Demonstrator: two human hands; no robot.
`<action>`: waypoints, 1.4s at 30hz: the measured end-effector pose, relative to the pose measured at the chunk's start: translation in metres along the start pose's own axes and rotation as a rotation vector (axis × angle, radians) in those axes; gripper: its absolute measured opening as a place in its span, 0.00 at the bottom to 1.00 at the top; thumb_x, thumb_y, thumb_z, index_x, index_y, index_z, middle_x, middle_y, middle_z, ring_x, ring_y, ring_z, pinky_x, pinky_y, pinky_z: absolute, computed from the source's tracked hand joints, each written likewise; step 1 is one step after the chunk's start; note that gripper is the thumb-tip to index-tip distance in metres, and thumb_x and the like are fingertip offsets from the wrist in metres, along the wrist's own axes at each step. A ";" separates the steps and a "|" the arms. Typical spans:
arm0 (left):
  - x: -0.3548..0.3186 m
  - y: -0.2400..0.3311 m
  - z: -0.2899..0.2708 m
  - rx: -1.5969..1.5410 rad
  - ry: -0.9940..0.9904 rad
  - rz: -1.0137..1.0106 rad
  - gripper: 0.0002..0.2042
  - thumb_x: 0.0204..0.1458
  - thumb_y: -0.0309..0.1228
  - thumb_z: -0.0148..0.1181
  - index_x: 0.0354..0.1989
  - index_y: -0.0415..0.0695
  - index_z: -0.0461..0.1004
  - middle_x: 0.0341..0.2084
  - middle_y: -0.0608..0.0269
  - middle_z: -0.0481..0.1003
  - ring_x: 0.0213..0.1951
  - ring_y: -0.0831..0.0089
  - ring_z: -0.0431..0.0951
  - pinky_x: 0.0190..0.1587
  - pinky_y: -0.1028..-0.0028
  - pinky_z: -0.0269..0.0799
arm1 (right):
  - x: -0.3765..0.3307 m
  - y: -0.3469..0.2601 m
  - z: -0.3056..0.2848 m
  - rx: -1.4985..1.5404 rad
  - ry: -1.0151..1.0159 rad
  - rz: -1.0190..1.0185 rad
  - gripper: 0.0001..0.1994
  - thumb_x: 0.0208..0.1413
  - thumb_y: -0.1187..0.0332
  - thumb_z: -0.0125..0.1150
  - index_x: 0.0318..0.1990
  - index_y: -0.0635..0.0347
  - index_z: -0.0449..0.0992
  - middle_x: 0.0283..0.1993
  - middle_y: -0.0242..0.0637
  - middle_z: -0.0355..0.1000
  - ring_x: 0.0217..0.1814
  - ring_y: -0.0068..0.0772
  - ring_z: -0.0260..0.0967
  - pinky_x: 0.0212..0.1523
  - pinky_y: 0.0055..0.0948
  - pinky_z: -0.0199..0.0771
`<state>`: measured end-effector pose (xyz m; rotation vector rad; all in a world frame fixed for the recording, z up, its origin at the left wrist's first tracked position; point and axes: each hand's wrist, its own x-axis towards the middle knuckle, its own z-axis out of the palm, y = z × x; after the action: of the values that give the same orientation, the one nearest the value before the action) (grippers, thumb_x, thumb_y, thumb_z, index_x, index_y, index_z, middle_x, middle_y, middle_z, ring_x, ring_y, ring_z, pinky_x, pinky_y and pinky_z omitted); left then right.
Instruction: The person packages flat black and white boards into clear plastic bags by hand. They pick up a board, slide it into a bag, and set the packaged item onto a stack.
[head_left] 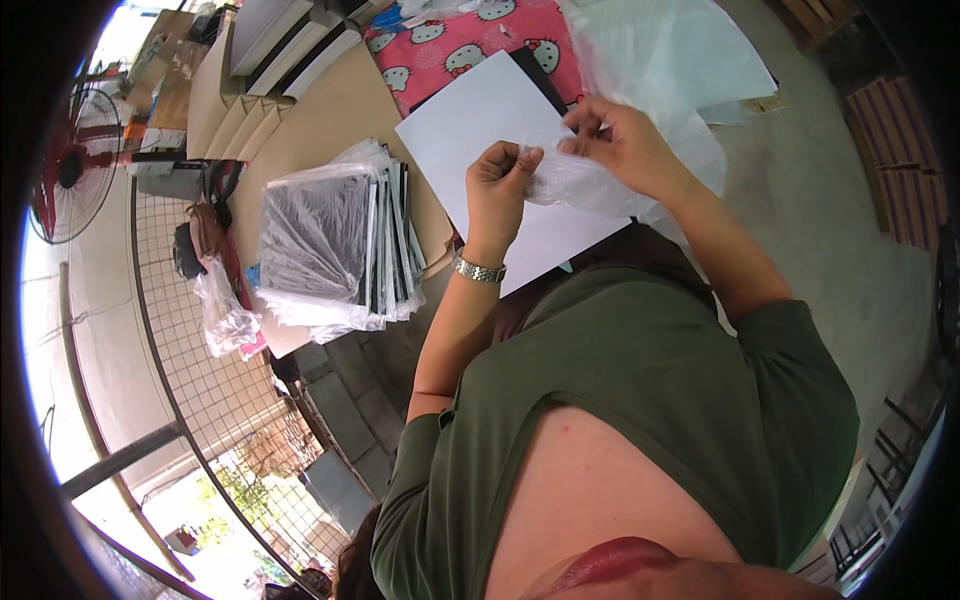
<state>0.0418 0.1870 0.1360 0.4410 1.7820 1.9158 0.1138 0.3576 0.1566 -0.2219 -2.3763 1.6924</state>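
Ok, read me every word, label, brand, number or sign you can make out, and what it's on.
None can be read.
White sheet: no print shows.
Plastic-wrapped stack: no lettering I can make out.
Pink cloth: cartoon pattern, no readable words.
Background boxes: too small and blurred.
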 end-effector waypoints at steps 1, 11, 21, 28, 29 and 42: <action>-0.002 0.005 -0.003 -0.002 0.024 0.014 0.05 0.50 0.26 0.58 0.25 0.39 0.71 0.17 0.71 0.70 0.18 0.87 0.66 0.21 0.84 0.61 | 0.001 0.005 0.002 0.043 -0.065 0.018 0.07 0.51 0.70 0.59 0.31 0.64 0.71 0.22 0.26 0.64 0.25 0.17 0.59 0.27 0.21 0.62; -0.021 0.027 -0.010 -0.267 0.174 0.003 0.06 0.48 0.21 0.58 0.33 0.38 0.69 0.27 0.68 0.69 0.29 0.84 0.68 0.32 0.85 0.64 | 0.048 0.007 0.039 -0.006 0.033 -0.332 0.07 0.53 0.68 0.56 0.28 0.63 0.72 0.23 0.28 0.66 0.22 0.19 0.60 0.23 0.21 0.61; -0.044 0.020 -0.103 -0.909 -0.240 -0.029 0.12 0.52 0.37 0.53 0.37 0.41 0.67 0.29 0.65 0.70 0.36 0.71 0.72 0.45 0.70 0.68 | 0.026 -0.018 0.024 0.620 -1.180 -0.131 0.07 0.54 0.71 0.50 0.38 0.62 0.71 0.29 0.35 0.72 0.27 0.21 0.67 0.27 0.19 0.65; -0.077 0.064 -0.127 -0.595 -0.061 -0.080 0.19 0.49 0.33 0.52 0.49 0.37 0.65 0.35 0.60 0.73 0.40 0.69 0.73 0.44 0.67 0.71 | 0.026 -0.024 -0.003 0.391 -1.151 0.274 0.08 0.56 0.67 0.51 0.35 0.62 0.72 0.28 0.35 0.72 0.26 0.21 0.66 0.24 0.24 0.67; -0.074 0.065 -0.127 -0.603 -0.112 -0.073 0.18 0.50 0.34 0.53 0.48 0.38 0.65 0.36 0.60 0.73 0.40 0.68 0.73 0.45 0.66 0.71 | 0.027 -0.024 0.000 0.306 -1.313 0.184 0.07 0.54 0.68 0.53 0.35 0.62 0.72 0.28 0.34 0.72 0.27 0.19 0.68 0.26 0.19 0.66; -0.049 0.040 -0.144 -0.627 0.136 -0.192 0.20 0.44 0.38 0.61 0.43 0.41 0.68 0.34 0.61 0.71 0.41 0.58 0.74 0.51 0.62 0.68 | 0.072 0.015 -0.031 0.226 -0.921 -0.028 0.10 0.52 0.66 0.56 0.37 0.63 0.72 0.24 0.29 0.69 0.26 0.20 0.65 0.30 0.22 0.65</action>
<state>-0.0007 0.0381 0.1655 -0.0797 1.1442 2.2566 0.0520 0.4083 0.1584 0.7908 -2.6450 2.3715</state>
